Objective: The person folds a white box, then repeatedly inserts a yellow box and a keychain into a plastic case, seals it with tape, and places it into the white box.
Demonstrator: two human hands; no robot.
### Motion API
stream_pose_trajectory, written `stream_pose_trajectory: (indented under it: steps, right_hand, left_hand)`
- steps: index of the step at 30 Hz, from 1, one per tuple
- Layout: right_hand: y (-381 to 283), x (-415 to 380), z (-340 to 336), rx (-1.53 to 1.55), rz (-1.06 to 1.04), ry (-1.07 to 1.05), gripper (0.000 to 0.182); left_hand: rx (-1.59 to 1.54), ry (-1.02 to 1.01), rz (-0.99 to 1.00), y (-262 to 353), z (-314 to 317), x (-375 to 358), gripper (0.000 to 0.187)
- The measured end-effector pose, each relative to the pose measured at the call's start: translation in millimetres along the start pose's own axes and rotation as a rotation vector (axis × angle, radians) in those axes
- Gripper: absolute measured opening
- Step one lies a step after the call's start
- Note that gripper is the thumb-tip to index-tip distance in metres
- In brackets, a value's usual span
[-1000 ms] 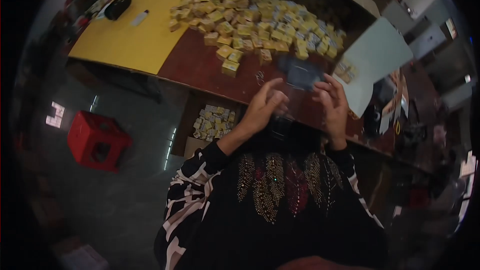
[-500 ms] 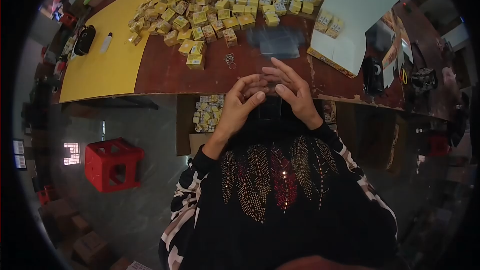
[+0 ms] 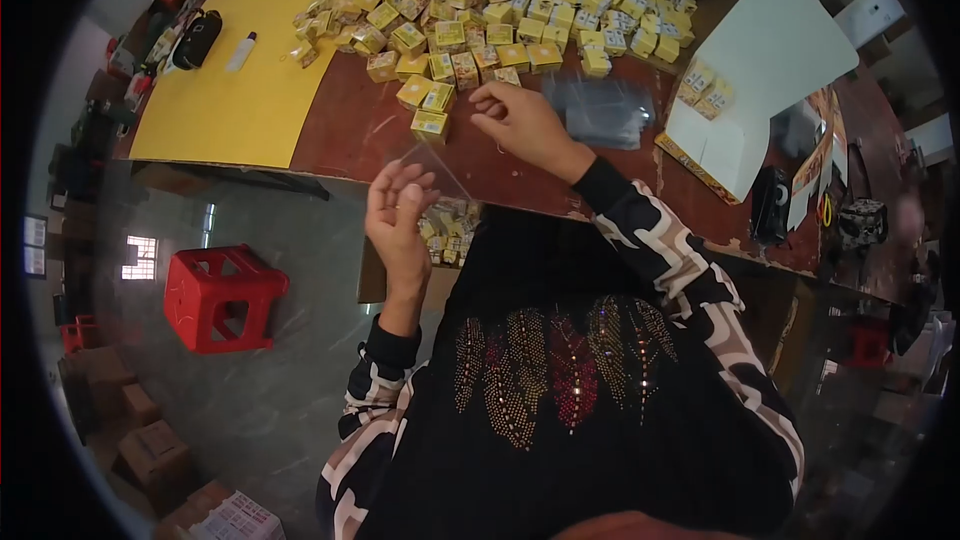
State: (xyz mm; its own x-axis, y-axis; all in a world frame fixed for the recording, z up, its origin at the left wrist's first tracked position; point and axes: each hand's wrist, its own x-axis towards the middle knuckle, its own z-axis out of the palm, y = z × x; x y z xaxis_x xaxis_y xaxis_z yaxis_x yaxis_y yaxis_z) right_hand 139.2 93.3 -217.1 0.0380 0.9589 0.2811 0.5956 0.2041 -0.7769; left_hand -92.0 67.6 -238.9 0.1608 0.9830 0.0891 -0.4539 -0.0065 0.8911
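Note:
My left hand (image 3: 400, 225) is closed on a clear plastic sleeve (image 3: 438, 166), held up just off the table's front edge; the sleeve is see-through and its outline faint. My right hand (image 3: 533, 128) is low over the red-brown table, its fingers curled together right of a few small yellow boxes (image 3: 431, 124). Whatever its fingertips hold, if anything, is hidden. A stack of clear plastic sleeves (image 3: 605, 112) lies right of that hand. The metal rings seen earlier are mostly covered by it.
A big heap of small yellow boxes (image 3: 510, 15) covers the table's back. An open white carton (image 3: 735, 125) holding small boxes stands at right. On the yellow sheet (image 3: 225, 90) lie a black pouch (image 3: 197, 40) and a small bottle (image 3: 241, 52). A red stool (image 3: 225, 300) stands below left.
My hands have parted: the left moved left and down with the sleeve, the right reached forward over the table to where the metal rings lay. The view has shifted slightly.

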Motion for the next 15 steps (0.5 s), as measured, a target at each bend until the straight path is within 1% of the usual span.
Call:
stream_pose_trajectory:
  steps: [1, 2, 3, 5, 7, 9, 10, 12, 13, 14, 15]
  right_hand:
    - [-0.5, 8.8, 18.3, -0.08, -0.044, 0.028, 0.035]
    - [-0.8, 14.4, 35.0, -0.12, -0.003, 0.044, 0.041]
    - [0.2, 17.9, 47.4, -0.116, -0.01, 0.032, 0.041]
    - [4.1, 20.3, 68.6, -0.294, 0.015, 0.087, 0.048]
    - [12.5, 21.4, 80.4, -0.309, 0.031, 0.063, 0.049]
    - [22.0, 19.1, 81.9, -0.135, -0.005, 0.101, 0.048]
    - [12.1, 15.4, 70.5, -0.142, 0.002, 0.099, 0.048]
    - [-6.5, 1.4, 40.3, 0.127, 0.178, -0.018, 0.05]
    - [-5.6, -10.9, 30.2, 0.233, 0.199, -0.009, 0.051]
    - [-4.8, -24.3, 20.0, 0.221, 0.208, -0.007, 0.051]
    - [-4.0, -38.4, 9.7, 0.281, 0.217, -0.045, 0.052]
  left_hand:
    - [-0.002, 0.049, 0.018, 6.9, -10.5, 5.4, 0.041]
    - [-0.004, 0.1, 0.037, 13.2, -20.1, 10.1, 0.04]
    - [-0.015, 0.128, 0.018, 18.8, -28.4, 12.0, 0.04]
    - [0.007, 0.152, 0.027, 19.4, -40.8, 12.8, 0.04]
    - [0.031, 0.172, 0.027, 18.3, -48.9, 10.1, 0.04]
    - [0.026, 0.169, -0.011, 14.6, -50.4, 8.3, 0.04]
    - [0.02, 0.167, -0.018, 12.1, -51.9, 8.2, 0.04]
    - [0.008, 0.151, -0.024, 6.9, -54.6, 8.2, 0.04]
    - [-0.003, 0.148, -0.032, 5.7, -53.6, 8.1, 0.04]
    - [0.001, 0.145, -0.039, 6.5, -51.5, 7.9, 0.04]
    - [0.007, 0.139, -0.047, 6.6, -49.4, 7.6, 0.04]
